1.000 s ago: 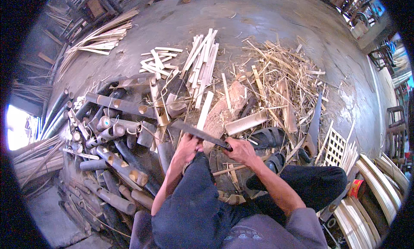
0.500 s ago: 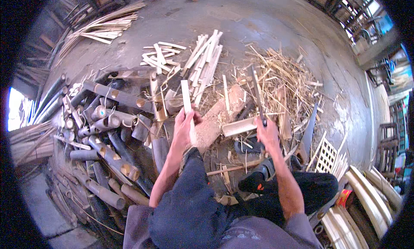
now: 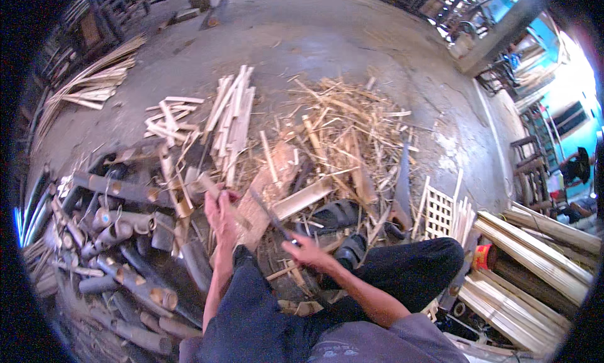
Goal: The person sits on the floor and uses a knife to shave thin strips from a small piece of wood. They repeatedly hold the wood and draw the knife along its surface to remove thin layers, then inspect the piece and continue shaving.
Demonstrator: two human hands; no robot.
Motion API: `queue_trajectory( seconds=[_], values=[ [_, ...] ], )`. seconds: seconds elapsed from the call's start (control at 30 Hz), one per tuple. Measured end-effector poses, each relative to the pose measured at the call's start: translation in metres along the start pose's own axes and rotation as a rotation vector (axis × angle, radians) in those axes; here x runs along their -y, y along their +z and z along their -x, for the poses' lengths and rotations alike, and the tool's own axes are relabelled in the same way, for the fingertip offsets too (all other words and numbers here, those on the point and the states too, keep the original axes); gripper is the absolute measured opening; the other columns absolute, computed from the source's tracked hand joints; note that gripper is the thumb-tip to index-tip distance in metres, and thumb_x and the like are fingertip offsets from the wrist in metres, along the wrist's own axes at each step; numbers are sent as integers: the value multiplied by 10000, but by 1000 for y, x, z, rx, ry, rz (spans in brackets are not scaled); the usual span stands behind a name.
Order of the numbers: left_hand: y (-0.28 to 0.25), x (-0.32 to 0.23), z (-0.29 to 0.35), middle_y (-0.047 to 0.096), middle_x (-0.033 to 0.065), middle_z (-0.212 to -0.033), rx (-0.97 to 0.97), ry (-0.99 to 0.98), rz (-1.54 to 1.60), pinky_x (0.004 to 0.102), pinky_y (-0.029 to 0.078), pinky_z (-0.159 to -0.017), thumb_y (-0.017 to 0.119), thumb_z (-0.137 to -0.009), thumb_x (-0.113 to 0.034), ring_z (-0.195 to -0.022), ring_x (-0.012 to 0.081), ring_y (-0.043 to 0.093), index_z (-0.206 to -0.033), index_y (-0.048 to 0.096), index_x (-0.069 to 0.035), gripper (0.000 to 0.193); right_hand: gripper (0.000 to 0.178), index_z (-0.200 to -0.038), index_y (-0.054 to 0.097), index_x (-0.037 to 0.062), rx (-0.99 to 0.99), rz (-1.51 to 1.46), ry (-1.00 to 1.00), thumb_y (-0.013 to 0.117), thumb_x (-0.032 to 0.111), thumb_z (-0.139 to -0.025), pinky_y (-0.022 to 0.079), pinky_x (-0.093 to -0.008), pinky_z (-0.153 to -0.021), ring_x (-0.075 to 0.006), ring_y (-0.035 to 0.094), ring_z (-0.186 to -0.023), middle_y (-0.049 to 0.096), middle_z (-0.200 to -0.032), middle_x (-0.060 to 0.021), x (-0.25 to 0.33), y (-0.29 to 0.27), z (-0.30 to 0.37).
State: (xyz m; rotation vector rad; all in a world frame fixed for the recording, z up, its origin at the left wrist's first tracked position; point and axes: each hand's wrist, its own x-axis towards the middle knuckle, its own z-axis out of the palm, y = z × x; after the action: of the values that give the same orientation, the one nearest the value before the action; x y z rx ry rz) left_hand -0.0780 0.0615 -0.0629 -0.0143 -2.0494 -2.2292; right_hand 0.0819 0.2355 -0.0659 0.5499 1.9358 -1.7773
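We see the left hand (image 3: 221, 213) with its grip closed on a strip (image 3: 209, 185), at the near left part of the block (image 3: 275, 169). The right hand (image 3: 308, 251) has its grip closed around a knife (image 3: 272, 216), right of the strip.

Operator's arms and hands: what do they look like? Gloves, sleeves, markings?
Left hand and right hand: no gloves. Left forearm and right forearm: bare, no watch, cable or marker visible. Right sleeve: short, loose, muted purple-grey, plain where it shows. Too blurred to rule out rings.
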Motion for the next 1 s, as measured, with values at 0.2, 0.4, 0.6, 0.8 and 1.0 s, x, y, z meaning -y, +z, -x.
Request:
queue_trajectory(
  seconds=[0.2,0.4,0.6,0.8,1.0],
  values=[
    [4,31,8,537,12,-719,-65,-64,103,256,410,-630,463,-992,-225,-659,109,492,-1006,565,-3,245,467,-1337,498,109,-12,35,34,536,347,-937,421,-295,-481,-127,501,-507,530,-602,-4,-71,10,-16],
    [-7,37,-42,425,-19,-692,-442,115,316,254,360,-605,478,-993,-351,-643,103,407,-860,548,-52,335,521,-1426,398,240,-50,450,-326,518,303,-924,509,-406,-700,-256,623,-690,649,-860,-221,-47,16,27],
    [6,-60,-68,368,-9,-655,-294,90,477,277,291,-615,427,-989,-453,-609,123,325,-722,441,-108,436,529,-1421,405,187,-115,325,-219,510,347,-928,477,-391,-812,-298,622,-888,629,-1076,-213,-66,0,53],
    [-5,-14,-17,370,13,-636,-41,-256,711,299,297,-628,451,-950,-410,-627,140,354,-673,415,-112,408,522,-1414,423,152,-210,104,-166,506,361,-943,427,-304,-592,-143,501,-634,539,-696,-42,-5,-7,38],
    [53,-70,-7,357,6,-656,156,-120,512,279,280,-610,434,-905,-203,-621,136,333,-651,392,-96,278,577,-1419,412,158,-285,107,-533,527,422,-919,453,-372,-626,-211,554,-656,607,-740,-81,-78,-6,10]
  ],
)
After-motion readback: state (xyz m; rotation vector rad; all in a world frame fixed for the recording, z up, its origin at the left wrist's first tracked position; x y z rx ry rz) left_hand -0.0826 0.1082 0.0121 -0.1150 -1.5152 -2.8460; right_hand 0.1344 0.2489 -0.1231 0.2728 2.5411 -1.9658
